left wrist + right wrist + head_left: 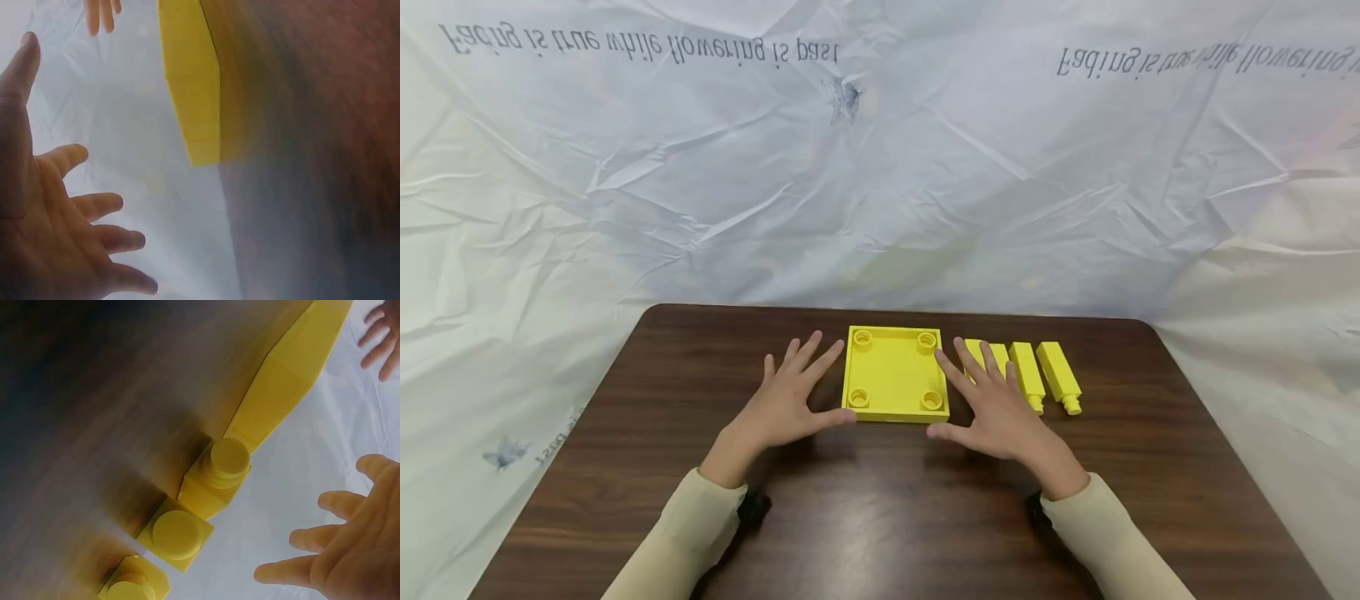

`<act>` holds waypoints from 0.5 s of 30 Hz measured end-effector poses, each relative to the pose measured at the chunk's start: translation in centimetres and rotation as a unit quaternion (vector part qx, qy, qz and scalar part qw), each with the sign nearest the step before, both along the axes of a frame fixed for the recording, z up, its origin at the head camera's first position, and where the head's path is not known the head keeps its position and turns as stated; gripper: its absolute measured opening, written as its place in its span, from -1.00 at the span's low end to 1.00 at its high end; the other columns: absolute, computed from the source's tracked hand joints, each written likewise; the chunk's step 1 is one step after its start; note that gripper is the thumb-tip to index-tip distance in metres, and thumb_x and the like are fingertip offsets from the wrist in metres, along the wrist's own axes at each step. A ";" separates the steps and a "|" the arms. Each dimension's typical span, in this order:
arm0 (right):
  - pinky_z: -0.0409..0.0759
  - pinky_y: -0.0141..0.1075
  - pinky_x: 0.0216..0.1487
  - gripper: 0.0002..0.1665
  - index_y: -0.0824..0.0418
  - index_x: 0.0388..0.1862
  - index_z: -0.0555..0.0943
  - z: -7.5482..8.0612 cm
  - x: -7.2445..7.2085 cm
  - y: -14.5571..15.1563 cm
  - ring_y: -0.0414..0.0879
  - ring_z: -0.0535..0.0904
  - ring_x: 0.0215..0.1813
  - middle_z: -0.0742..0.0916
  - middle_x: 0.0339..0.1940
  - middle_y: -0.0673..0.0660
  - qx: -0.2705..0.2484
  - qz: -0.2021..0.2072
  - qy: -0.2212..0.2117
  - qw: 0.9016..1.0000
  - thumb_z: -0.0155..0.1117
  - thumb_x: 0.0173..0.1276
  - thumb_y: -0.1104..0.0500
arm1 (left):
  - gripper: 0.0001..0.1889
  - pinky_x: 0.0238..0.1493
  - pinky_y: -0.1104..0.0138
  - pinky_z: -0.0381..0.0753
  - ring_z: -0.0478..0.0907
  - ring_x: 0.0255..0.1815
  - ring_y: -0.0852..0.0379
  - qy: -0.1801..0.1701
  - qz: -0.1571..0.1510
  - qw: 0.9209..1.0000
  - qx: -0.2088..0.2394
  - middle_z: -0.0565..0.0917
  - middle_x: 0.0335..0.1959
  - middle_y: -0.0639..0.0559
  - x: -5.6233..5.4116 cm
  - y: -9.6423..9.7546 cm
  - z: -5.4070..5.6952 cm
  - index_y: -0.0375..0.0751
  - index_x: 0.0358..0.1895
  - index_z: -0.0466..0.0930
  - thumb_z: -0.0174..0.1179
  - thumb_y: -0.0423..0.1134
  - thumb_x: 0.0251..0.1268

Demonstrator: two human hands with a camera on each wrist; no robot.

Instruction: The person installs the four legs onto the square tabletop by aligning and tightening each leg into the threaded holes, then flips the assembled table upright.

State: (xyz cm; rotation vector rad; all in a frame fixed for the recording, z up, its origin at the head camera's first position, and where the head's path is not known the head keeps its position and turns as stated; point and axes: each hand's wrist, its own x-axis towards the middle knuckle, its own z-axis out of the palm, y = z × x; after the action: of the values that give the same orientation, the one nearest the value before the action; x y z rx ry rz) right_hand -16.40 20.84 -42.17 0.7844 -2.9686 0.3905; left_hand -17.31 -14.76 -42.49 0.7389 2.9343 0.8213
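A yellow square board [895,371] with a raised rim lies on the table, a round socket in each corner. Left of it, my left hand [786,408] is held with fingers spread, its thumb tip overlapping the board's near left corner in the head view. My right hand [1003,417], fingers also spread, hovers between the board and several yellow square legs [1062,373], hiding parts of the nearer ones. Neither palm holds anything in the wrist views. Round knobbed ends of the legs [177,534] face the person, lined up beside the board's edge [275,387].
The dark wood-grain table [865,517] has rounded far corners. Behind and at both sides hangs a wrinkled white sheet [880,183] with printed lettering. Dark bands [752,510] show under the cream sleeves [688,533] at the wrists.
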 end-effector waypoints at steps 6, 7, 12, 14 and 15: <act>-0.12 0.62 0.46 0.31 -0.17 0.81 -0.11 -0.1 -0.9 0.0 0.45 -0.22 0.72 -0.03 0.79 0.21 -0.001 -0.011 -0.010 1.000 0.24 0.30 -0.62 | 0.08 0.49 -0.53 -0.26 -0.24 0.72 -0.40 -0.057 -0.014 0.997 0.050 -0.17 0.77 -0.13 -2.4 -0.1 -1.1 0.24 0.77 -0.12 0.30 0.40 0.34; -0.11 0.62 0.46 0.31 -0.14 0.81 -0.10 -0.1 -1.0 0.0 0.46 -0.21 0.71 -0.02 0.79 0.22 0.000 -0.014 -0.010 1.000 0.22 0.31 -0.62 | 0.07 0.49 -0.53 -0.25 -0.23 0.73 -0.38 -0.063 -0.016 0.996 0.058 -0.16 0.77 -0.14 -2.8 -0.1 -1.2 0.22 0.77 -0.11 0.29 0.39 0.36; -0.05 0.60 0.47 0.30 -0.05 0.81 -0.04 0.1 -1.7 -0.1 0.50 -0.11 0.70 0.00 0.78 0.27 -0.011 -0.026 -0.021 0.999 0.22 0.34 -0.60 | 0.02 0.53 -0.47 -0.12 -0.20 0.75 -0.27 -0.095 -0.024 0.990 0.103 -0.15 0.77 -0.14 -4.7 -0.3 -1.8 0.16 0.77 -0.13 0.24 0.35 0.44; -0.04 0.58 0.48 0.27 -0.05 0.81 -0.05 0.3 -2.0 -0.1 0.48 -0.06 0.69 0.00 0.78 0.28 -0.019 -0.030 -0.033 0.999 0.21 0.37 -0.58 | -0.01 0.56 -0.42 -0.04 -0.18 0.75 -0.22 -0.111 -0.026 0.986 0.124 -0.14 0.77 -0.13 -5.3 -0.4 -2.2 0.16 0.77 -0.15 0.21 0.32 0.49; 0.00 0.57 0.48 0.25 -0.04 0.81 -0.06 0.3 -2.2 -0.1 0.48 -0.03 0.69 0.00 0.78 0.30 -0.022 -0.029 -0.037 0.999 0.20 0.40 -0.56 | -0.02 0.56 -0.39 0.01 -0.17 0.75 -0.21 -0.118 -0.024 0.984 0.135 -0.13 0.77 -0.12 -5.6 -0.5 -2.4 0.17 0.77 -0.16 0.19 0.31 0.51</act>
State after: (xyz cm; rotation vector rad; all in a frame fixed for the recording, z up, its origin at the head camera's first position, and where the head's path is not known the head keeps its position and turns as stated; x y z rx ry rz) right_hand -18.57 20.78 -41.84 0.6920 -3.0309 0.4912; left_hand -22.91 -15.21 -44.93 0.6670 2.6168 1.2251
